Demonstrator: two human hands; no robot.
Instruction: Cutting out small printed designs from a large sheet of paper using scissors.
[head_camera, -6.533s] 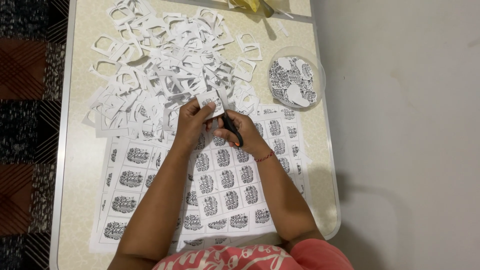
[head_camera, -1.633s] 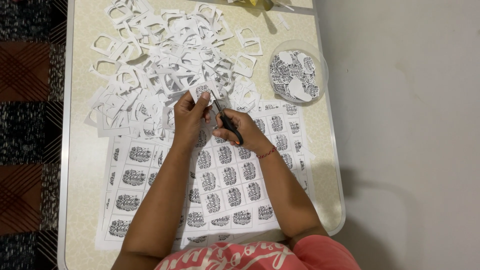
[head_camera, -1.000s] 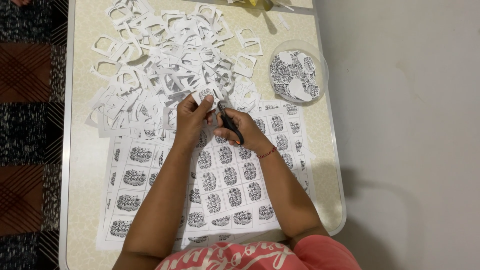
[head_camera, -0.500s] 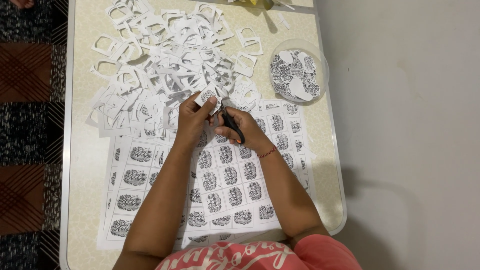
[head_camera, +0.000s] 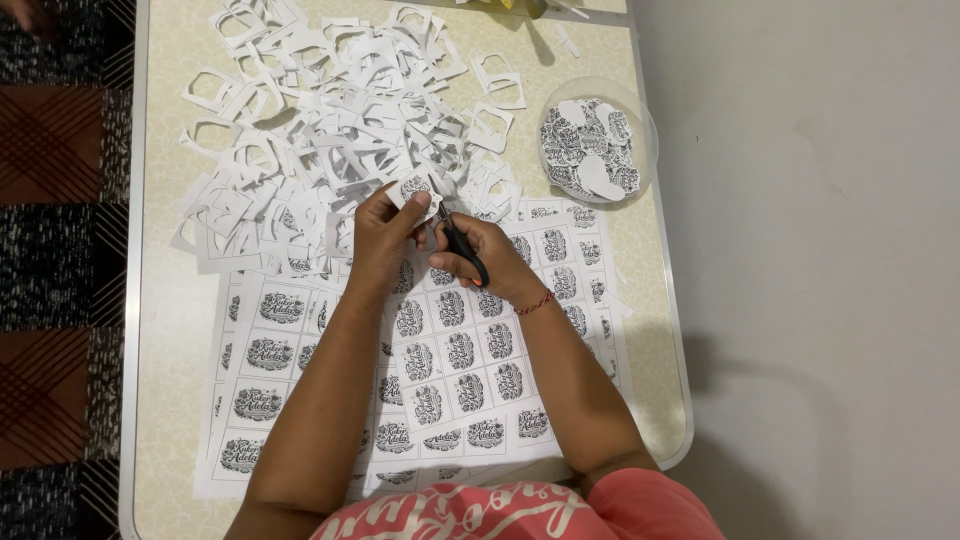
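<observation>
My left hand (head_camera: 378, 236) pinches a small printed paper label (head_camera: 415, 191) above the table. My right hand (head_camera: 485, 259) grips black scissors with an orange spot (head_camera: 461, 243), their blades meeting the label's edge. Under both forearms lie printed sheets (head_camera: 455, 360) with rows of the same black-and-white design. A red thread bracelet circles my right wrist.
A big heap of white paper offcuts (head_camera: 330, 130) covers the far half of the cream table (head_camera: 170, 400). A clear round dish (head_camera: 597, 140) with several cut labels sits at the far right. The table's metal rim borders a patterned rug on the left and a grey floor on the right.
The label has been turned a little in my left hand and the scissors have shifted along its edge. Both hands stay in the same spot over the sheets.
</observation>
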